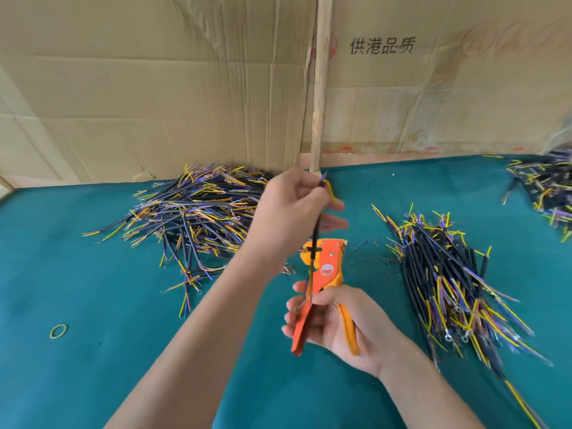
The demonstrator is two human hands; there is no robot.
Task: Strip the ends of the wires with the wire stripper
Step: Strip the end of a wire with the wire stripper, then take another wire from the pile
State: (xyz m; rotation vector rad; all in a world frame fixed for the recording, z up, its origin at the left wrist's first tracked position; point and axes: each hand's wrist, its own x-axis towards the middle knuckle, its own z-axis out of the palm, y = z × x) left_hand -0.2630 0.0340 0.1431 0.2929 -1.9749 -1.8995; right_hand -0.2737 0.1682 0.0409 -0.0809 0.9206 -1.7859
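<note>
- Left hand (291, 209) pinches black-sheathed wire (315, 239), hanging below it.
- Right hand (337, 323) grips orange plastic-handled wire stripper (322, 274); wire crosses its head.

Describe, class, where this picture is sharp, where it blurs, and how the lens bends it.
Head view: the wire stripper and left hand are fairly sharp; the right wire pile smears towards the edge; the green table edge bows from wide-angle distortion; lighting is soft, without glare.
</note>
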